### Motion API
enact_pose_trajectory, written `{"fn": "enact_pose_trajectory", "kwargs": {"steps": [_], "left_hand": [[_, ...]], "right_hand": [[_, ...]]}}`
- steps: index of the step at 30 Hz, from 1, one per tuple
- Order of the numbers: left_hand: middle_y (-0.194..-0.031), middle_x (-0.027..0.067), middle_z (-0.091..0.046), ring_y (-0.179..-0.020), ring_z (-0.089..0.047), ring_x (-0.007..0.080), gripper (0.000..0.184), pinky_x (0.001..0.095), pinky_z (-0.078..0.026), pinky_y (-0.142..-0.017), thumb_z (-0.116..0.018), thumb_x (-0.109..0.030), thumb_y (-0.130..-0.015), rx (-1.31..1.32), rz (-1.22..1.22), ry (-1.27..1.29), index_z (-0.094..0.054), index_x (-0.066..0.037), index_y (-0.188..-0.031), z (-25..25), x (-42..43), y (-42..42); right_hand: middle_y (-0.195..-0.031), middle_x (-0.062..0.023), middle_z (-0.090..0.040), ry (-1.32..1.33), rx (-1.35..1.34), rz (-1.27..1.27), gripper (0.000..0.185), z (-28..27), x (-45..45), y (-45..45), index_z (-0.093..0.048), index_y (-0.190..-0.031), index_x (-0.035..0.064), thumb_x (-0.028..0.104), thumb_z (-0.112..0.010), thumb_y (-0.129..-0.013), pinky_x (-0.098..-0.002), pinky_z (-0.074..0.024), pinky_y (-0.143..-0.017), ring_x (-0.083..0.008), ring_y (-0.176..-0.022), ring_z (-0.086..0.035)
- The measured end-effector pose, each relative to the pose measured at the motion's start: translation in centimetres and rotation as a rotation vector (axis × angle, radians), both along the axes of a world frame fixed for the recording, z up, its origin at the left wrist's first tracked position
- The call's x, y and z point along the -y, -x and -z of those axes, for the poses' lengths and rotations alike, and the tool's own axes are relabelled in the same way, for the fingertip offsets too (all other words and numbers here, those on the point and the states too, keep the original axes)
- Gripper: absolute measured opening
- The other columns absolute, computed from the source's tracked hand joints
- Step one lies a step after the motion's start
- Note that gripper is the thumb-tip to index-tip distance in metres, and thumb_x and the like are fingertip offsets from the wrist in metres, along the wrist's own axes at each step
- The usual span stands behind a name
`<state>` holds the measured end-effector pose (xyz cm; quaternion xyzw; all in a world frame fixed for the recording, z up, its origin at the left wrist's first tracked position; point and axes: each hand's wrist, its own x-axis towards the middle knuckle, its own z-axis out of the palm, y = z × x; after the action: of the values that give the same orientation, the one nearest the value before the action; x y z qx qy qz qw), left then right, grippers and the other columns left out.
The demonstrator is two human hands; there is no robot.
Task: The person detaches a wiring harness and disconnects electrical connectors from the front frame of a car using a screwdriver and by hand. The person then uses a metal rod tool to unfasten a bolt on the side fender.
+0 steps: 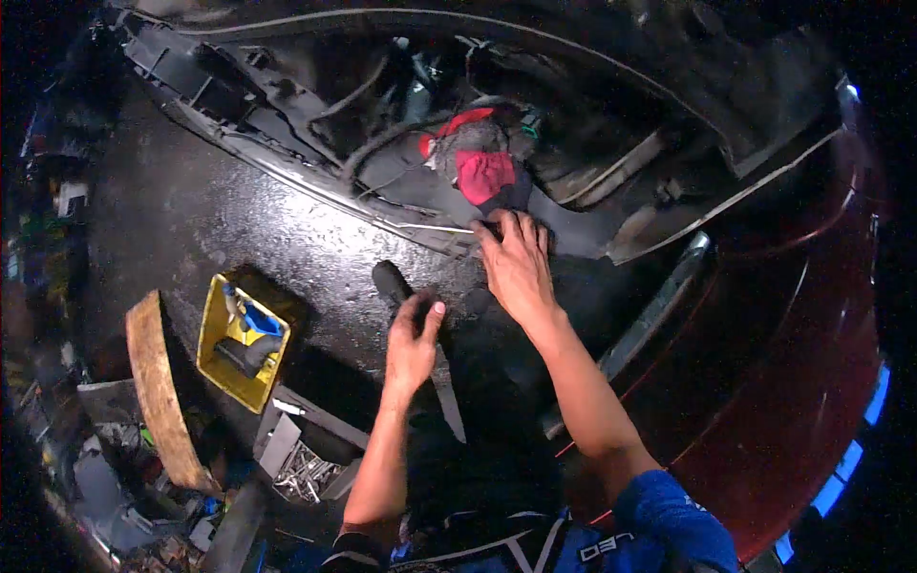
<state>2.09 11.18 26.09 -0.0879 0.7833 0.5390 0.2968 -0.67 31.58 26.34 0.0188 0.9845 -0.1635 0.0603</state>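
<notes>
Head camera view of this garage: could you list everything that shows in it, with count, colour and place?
car body panel: one, dark red, right
dark car parts: several, black and grey, top
cloth: bundled, red, pink and dark, top centre
bladed tool: one, dark handle, grey blade, centre
yellow bin: one, left, blue and black items inside
curved board: one, brown, left
small metal pieces: many, silver, boxed, lower left
long bar: one, grey, right of centre
mixed clutter: uncountable, lower left
left hand: one, on the bladed tool
right hand: one, below the cloth
sleeve: blue, bottom right
</notes>
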Motion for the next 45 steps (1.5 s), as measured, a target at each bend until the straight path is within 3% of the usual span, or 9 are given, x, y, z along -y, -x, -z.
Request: {"fn": "enact_pose_trajectory", "kwargs": {"steps": [9,14,15,22,29,33,40,43,45], "left_hand": [[-0.124,0.0284,-0.058,-0.117,-0.056,0.0445,0.049,0.0459,-0.046,-0.098,-0.059,-0.034,-0.097,-0.163,0.322,0.337,-0.057,0.003,-0.129,2.8,-1.3,2.8],[-0.123,0.0282,-0.059,-0.113,-0.057,0.0454,0.053,0.0481,-0.047,-0.095,-0.061,-0.033,-0.095,-0.332,0.328,0.441,-0.052,0.005,-0.131,13.2,-3.6,1.0],[-0.122,0.0279,-0.06,-0.112,-0.058,0.0454,0.052,0.0483,-0.047,-0.095,-0.061,-0.033,-0.095,-0.342,0.282,0.451,-0.053,0.005,-0.13,14.0,-4.5,1.1],[-0.103,0.0241,-0.068,-0.101,-0.063,0.0423,0.037,0.0452,-0.047,-0.092,-0.065,-0.022,-0.092,-0.05,0.117,0.226,-0.061,0.006,-0.116,16.3,-6.0,-0.7],[-0.123,0.0337,-0.057,-0.116,-0.054,0.0473,0.062,0.0482,-0.041,-0.103,-0.062,-0.038,-0.094,-0.126,0.014,0.355,-0.052,0.013,-0.127,15.5,-11.2,-2.0],[-0.124,0.0323,-0.057,-0.118,-0.051,0.0503,0.055,0.0494,-0.038,-0.105,-0.06,-0.035,-0.093,-0.247,-0.082,0.27,-0.056,0.01,-0.125,18.7,-13.9,-2.5],[-0.089,0.0143,-0.073,-0.091,-0.069,0.0299,0.028,0.0402,-0.052,-0.089,-0.059,-0.026,-0.095,-0.607,0.197,0.283,-0.073,-0.002,-0.097,27.9,-14.6,-0.7],[-0.099,0.0123,-0.07,-0.092,-0.068,0.0298,0.021,0.0461,-0.054,-0.087,-0.058,-0.027,-0.097,0.067,-0.5,-0.61,-0.066,-0.008,-0.102,23.3,-15.7,0.7],[-0.111,0.0127,-0.066,-0.1,-0.064,0.0337,0.023,0.0517,-0.053,-0.092,-0.06,-0.031,-0.095,0.335,-0.599,-1.061,-0.059,-0.013,-0.11,25.2,-15.6,1.6]], "right_hand": [[-0.128,-0.0164,-0.051,0.104,-0.392,0.327,0.037,0.1,-2.7,-4.2,-0.061,-0.126,0.0117,0.017,-0.066,-0.09,-0.0518,-0.0404,-0.099,-0.0394,-0.117,-0.047],[-0.116,-0.0153,-0.059,0.368,-0.414,0.591,0.024,-0.3,-4.2,-5.0,-0.066,-0.114,0.0039,0.015,-0.064,-0.093,-0.0431,-0.044,-0.096,-0.0356,-0.108,-0.056],[-0.114,-0.0123,-0.062,0.422,-0.429,0.637,0.02,0.1,-4.5,-5.3,-0.068,-0.113,0.0016,0.011,-0.061,-0.096,-0.0317,-0.0476,-0.089,-0.0235,-0.104,-0.06],[-0.104,-0.0029,-0.066,0.812,-0.427,1.112,0.019,2.1,-2.0,-11.4,-0.067,-0.111,0.0014,0.014,-0.058,-0.1,-0.0252,-0.0495,-0.076,-0.0108,-0.09,-0.06],[-0.103,-0.0057,-0.066,0.723,-0.386,0.966,0.018,2.0,-1.1,-11.7,-0.067,-0.109,0.001,0.014,-0.058,-0.1,-0.0274,-0.0507,-0.077,-0.0121,-0.09,-0.062],[-0.106,-0.0157,-0.065,0.426,-0.435,0.614,0.02,-2.1,-4.8,-4.4,-0.065,-0.111,-0.0018,0.01,-0.058,-0.097,-0.0344,-0.0506,-0.087,-0.0288,-0.097,-0.064],[-0.096,-0.0268,-0.065,0.183,0.151,0.242,0.022,3.5,-11.1,9.1,-0.069,-0.103,-0.0017,0.006,-0.057,-0.086,-0.0463,-0.0505,-0.088,-0.0428,-0.094,-0.062],[-0.09,-0.0261,-0.066,0.212,0.294,0.23,0.024,8.8,-14.0,11.7,-0.068,-0.103,-0.004,0.003,-0.055,-0.084,-0.0451,-0.0528,-0.078,-0.04,-0.088,-0.064],[-0.088,-0.0185,-0.068,1.069,0.408,0.91,0.023,7.4,-12.7,11.7,-0.067,-0.103,-0.0054,0.006,-0.051,-0.09,-0.0398,-0.0535,-0.07,-0.0328,-0.084,-0.066]]}}
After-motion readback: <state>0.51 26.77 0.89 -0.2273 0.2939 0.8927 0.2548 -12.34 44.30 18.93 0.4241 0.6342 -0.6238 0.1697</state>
